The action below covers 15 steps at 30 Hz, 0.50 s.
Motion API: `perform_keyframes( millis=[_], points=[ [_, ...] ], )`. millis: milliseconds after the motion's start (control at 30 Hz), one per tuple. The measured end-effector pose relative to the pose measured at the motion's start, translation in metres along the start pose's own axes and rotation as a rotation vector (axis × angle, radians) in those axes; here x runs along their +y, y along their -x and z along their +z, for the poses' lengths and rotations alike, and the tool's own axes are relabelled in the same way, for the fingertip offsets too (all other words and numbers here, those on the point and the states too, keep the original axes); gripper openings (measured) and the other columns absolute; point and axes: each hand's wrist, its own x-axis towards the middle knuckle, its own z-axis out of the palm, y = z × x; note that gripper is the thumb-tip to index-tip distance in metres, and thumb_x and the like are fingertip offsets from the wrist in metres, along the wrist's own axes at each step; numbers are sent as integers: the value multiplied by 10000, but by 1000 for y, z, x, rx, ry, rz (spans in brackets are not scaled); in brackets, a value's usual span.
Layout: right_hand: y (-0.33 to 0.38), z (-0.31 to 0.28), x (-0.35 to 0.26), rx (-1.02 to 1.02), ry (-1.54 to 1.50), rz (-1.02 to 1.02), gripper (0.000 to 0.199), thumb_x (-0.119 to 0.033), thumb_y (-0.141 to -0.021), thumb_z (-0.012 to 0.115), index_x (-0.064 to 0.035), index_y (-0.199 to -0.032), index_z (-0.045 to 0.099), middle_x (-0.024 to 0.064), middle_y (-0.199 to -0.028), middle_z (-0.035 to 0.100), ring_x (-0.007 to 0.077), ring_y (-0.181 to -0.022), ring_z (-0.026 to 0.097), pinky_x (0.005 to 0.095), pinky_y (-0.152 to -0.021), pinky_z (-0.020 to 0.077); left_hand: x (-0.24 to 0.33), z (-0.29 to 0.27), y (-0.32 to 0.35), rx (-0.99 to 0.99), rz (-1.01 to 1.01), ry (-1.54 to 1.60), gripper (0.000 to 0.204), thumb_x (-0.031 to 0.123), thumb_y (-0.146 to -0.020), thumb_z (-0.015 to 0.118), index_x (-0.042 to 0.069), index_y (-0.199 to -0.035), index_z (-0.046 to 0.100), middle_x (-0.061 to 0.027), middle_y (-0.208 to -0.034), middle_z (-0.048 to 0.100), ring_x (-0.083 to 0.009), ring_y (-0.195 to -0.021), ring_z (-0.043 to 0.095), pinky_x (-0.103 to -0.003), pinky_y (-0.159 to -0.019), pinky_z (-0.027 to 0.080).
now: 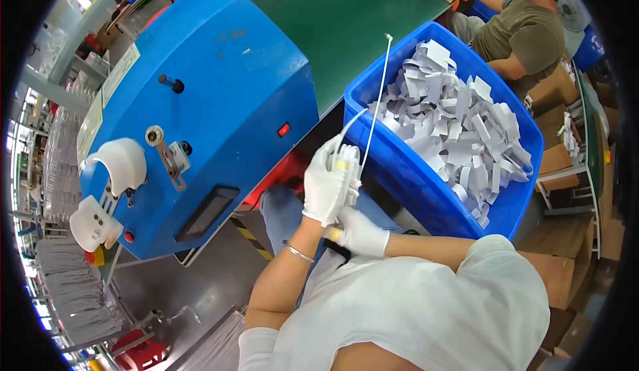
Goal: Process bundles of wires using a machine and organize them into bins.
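My left hand (pixel 327 183), in a white glove, is closed around a coiled bundle of white cable (pixel 352 160). One loose end of the cable rises straight to a small connector tip, passing in front of the blue bin's near wall; a shorter curved piece sticks up beside it. Just below, my right hand (pixel 363 233), also gloved, has its fingers curled in at the lower end of the bundle. What those fingers grip is hidden. Yellow patches show at the fingers of both hands.
At the left stands a blue machine (pixel 226 98) with white curved formers (pixel 120 164). A blue bin (pixel 439 191) full of white paper-like pieces (pixel 459 124) is at the right. Behind lies a green table (pixel 346 31). A co-worker (pixel 532 31) sits at the far right near cardboard boxes (pixel 549 274).
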Motion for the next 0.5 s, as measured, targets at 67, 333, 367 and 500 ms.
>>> perform_keyframes(
  millis=[67,333,367,500],
  points=[
    [-4,-23,-26,-121,-490,337,491,-333,-894,601,3,-1223,458,137,-1037,580,230,-805,638,343,-707,555,-15,-21,-1,2,-66,99,326,178,-949,516,-9,-1216,517,-96,-867,643,-116,-579,610,-223,-514,513],
    [-23,-42,-20,-130,-57,163,555,-449,-836,624,-6,-1159,536,111,-773,631,220,-623,632,332,-572,500,-16,-50,12,80,150,21,593,42,-879,578,-12,-1402,304,-105,-1024,618,-152,-861,621,-267,-772,520],
    [-23,-36,-11,-13,108,-85,539,-448,-821,639,-21,-1136,548,116,-797,641,256,-712,650,362,-653,514,-10,-48,14,51,126,-29,680,26,-842,619,-7,-1421,264,-92,-1021,606,-139,-890,600,-256,-801,498],
    [-30,-22,-8,-9,412,-32,412,-403,-800,642,-74,-1047,619,165,-889,661,343,-851,631,394,-758,505,2,-45,26,-61,58,-138,917,21,-729,727,13,-1459,173,-81,-1032,537,-148,-969,547,-270,-886,446]
  ],
)
